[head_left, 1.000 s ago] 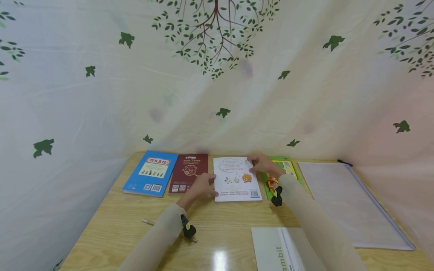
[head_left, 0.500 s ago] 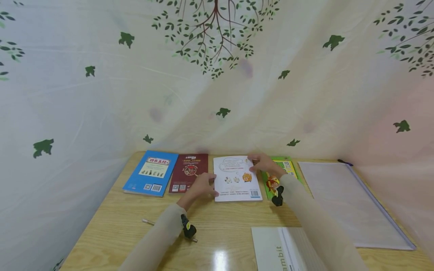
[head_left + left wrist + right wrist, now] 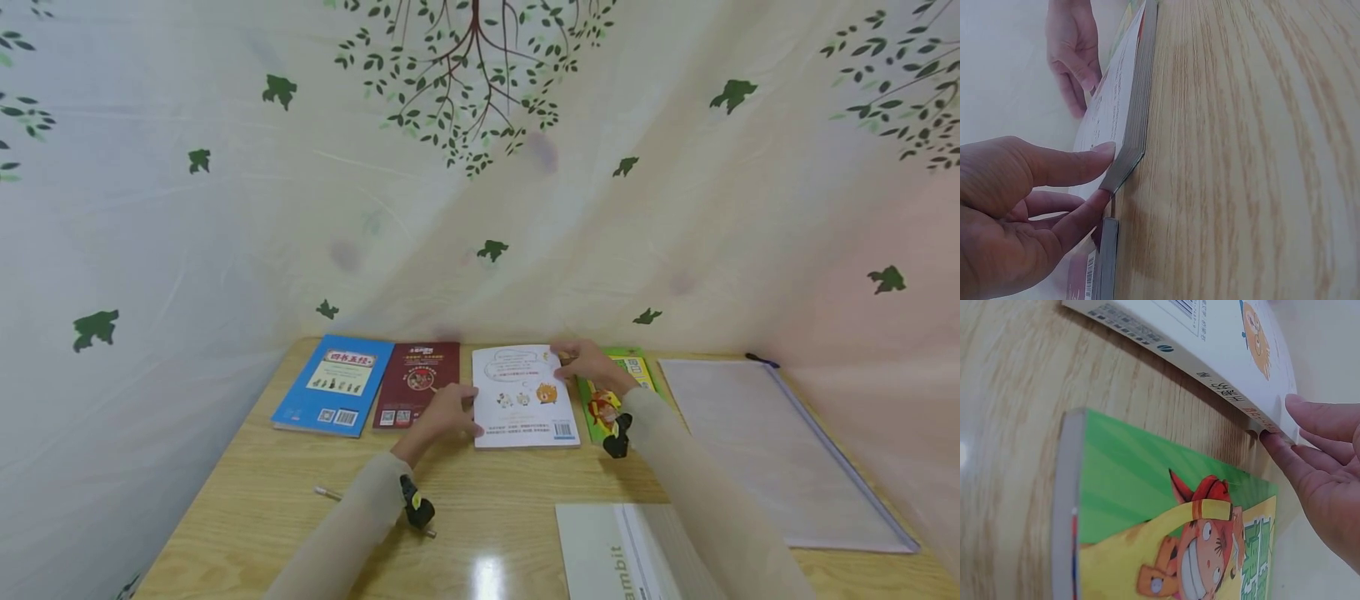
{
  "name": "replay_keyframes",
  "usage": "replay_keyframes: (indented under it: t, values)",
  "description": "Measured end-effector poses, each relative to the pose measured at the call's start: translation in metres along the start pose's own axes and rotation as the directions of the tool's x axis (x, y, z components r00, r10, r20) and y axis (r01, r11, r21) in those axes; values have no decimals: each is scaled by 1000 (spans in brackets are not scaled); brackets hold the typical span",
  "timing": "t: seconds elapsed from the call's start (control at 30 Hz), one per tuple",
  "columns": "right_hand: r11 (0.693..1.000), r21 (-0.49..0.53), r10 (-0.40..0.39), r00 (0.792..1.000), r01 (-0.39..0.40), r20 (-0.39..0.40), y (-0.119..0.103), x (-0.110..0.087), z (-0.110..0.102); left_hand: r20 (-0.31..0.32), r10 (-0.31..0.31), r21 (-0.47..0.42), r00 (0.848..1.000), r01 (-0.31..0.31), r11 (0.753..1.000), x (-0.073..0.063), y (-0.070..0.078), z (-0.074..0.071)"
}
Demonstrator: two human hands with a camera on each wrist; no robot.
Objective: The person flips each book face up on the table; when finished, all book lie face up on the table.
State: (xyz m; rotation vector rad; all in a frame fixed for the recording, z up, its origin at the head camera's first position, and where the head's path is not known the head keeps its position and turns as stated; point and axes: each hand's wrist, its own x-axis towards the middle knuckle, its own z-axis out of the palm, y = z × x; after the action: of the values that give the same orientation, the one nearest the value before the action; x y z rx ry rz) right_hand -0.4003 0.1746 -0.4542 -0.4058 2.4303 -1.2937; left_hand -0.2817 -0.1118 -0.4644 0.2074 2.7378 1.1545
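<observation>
A white book (image 3: 517, 421) with small cartoon animals lies at the back middle of the table, between both hands. At its left edge my left hand (image 3: 446, 412) pinches a corner, the thumb on the cover and a finger against the side, as the left wrist view shows. My right hand (image 3: 588, 367) holds the far right corner, thumb on top and index finger (image 3: 1285, 459) tucked at the spine's underside. Just left of the white book lies a dark red book (image 3: 401, 387), partly behind the left hand. A green book (image 3: 1129, 462) with a cartoon figure lies to the right, partly under the right forearm.
A blue book (image 3: 330, 400) lies at the far left. A pencil-like stick (image 3: 326, 492) passes beneath the left forearm. In front, a pale book (image 3: 588, 550) sits under the right sleeve. A clear zip folder (image 3: 780, 458) spreads at the right; a printed curtain (image 3: 412, 208) hangs behind.
My right hand has shifted very slightly to the right at the white book's far corner. The left hand stays where it was, and the other books have not moved.
</observation>
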Motion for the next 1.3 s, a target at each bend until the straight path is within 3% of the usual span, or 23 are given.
replay_keyframes:
  t: [0.37,0.8,1.3]
  values:
    - [1000,18,11,1000,-11,3,3,-8,-3,13,9,-13,1000,-9,1000,-1,3,-1]
    - [998,55,-46,997,43,58,8,-22,-7,12,27,6,1000,-27,1000,0,1,0]
    - [981,184,-74,995,62,62,11,-32,-12,27,8,-40,1000,-7,999,-3,2,-2]
